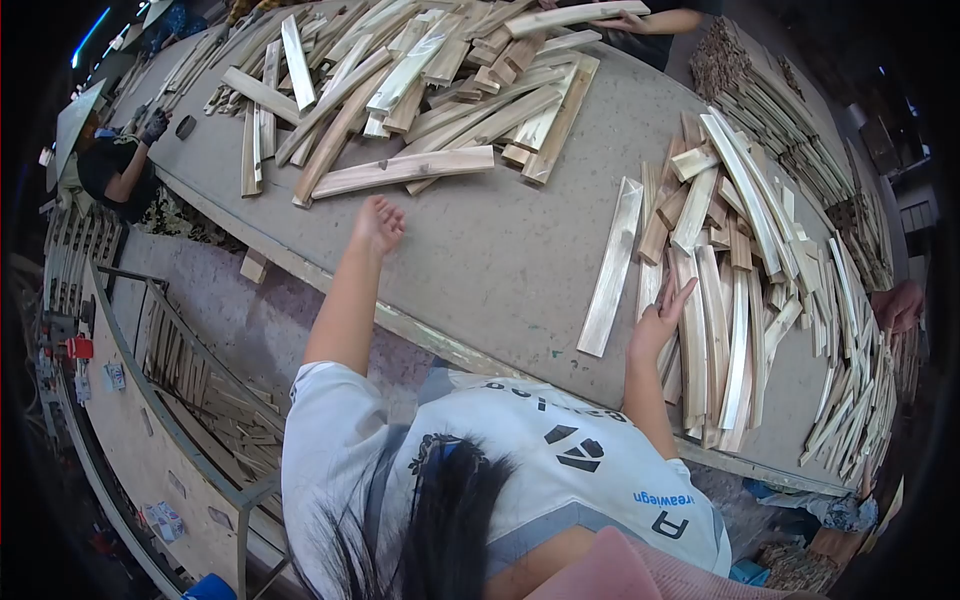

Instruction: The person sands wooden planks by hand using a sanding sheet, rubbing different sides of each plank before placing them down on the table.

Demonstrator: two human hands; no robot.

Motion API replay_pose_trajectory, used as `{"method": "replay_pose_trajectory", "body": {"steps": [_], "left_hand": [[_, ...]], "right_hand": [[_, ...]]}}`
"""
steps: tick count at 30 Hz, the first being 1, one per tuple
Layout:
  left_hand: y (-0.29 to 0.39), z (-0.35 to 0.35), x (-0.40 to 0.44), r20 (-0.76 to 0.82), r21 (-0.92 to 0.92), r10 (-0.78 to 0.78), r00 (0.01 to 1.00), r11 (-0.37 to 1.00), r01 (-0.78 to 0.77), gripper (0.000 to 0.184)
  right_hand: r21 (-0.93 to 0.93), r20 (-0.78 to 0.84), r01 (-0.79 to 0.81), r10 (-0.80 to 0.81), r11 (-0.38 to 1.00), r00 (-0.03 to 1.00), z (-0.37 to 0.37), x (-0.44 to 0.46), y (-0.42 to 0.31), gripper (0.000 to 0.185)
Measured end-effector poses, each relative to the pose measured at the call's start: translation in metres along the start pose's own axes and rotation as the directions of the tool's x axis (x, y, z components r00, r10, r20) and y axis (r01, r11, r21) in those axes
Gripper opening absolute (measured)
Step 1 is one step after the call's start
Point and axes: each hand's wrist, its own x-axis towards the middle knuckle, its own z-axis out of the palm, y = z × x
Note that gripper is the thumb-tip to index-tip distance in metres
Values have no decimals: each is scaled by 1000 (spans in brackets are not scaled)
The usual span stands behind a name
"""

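Note:
My left hand [380, 224] is raised over the table, just below a long wood strip [405, 171] at the near edge of a large pile. Its fingers are loosely curled and hold nothing that I can see. My right hand [660, 318] is at the left side of a second pile of wood strips [712, 310], its fingers apart and touching or close to the strips. A pale strip [611, 268] lies alone to the left of that hand.
The big pile [420, 80] covers the far part of the table [470, 240]. Co-workers are at the far left and top right. Stacked wood [790, 120] stands at the right. A metal-framed cart [190, 460] is at lower left.

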Motion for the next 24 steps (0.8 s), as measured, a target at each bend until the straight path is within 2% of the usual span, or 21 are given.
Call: {"method": "replay_pose_trajectory", "body": {"steps": [1,2,3,4,5,6,7,8,10,11,13,14,16,17,19,21,22,23,24], "left_hand": [[6,0,6,-204,260,260,944,944,-204,34],[12,0,12,-317,531,534,784,785,-320,36],[20,1,17,-320,769,773,548,550,-327,37],[28,3,23,-211,934,938,274,276,-228,40],[36,-4,23,-195,934,940,279,265,-238,40],[45,-17,22,124,992,923,365,-119,-35,43],[54,-24,23,390,853,777,495,-507,123,47],[60,-25,26,408,847,767,495,-521,109,47],[69,-27,30,324,845,731,601,-509,164,50],[74,-31,31,329,841,724,606,-516,161,50],[86,-32,21,559,583,532,636,-798,155,48],[91,-27,7,554,586,534,639,-795,157,48],[101,8,-54,364,743,369,855,-668,-28,62],[95,8,-67,356,746,370,858,-665,-23,62],[75,-1,-97,312,910,344,886,-375,-175,82],[46,9,-141,265,949,209,941,-229,-216,86],[26,-1,-148,349,933,101,932,-132,-335,90],[3,-14,-153,435,900,0,900,-20,-435,93],[-21,-19,-160,445,889,-100,890,167,-426,94]], "right_hand": [[8,-4,6,-6,1000,1000,-3,-1,2,99],[-5,-10,22,-22,1000,1000,-8,0,6,98],[-19,-20,36,-36,999,999,-11,0,6,98],[-13,-35,39,-39,999,999,-14,0,5,98],[3,-42,44,-44,999,998,-19,-1,3,97],[18,-51,50,-49,999,998,-22,-2,-2,97],[20,-72,53,-51,998,996,-26,-2,-7,97],[-28,-69,59,-60,998,996,-31,-4,-13,98],[-116,-55,82,-89,990,994,-40,-6,-17,97],[-119,-62,75,-83,990,995,-47,-5,-13,97],[-176,-24,110,-116,978,993,-54,-2,-3,96],[-172,-23,92,-97,981,995,-53,-2,-2,95],[-197,33,98,-93,975,995,-45,-4,-8,92],[-219,80,102,-87,970,993,-40,-7,-10,90],[-243,137,116,-85,963,987,-26,-15,-9,92],[-266,193,131,-81,955,978,-12,-19,-7,94],[-118,218,-106,130,987,967,-4,-21,-5,95],[21,271,-346,328,938,905,2,-24,-3,95],[14,272,-358,341,934,900,8,-28,-3,95]]}}
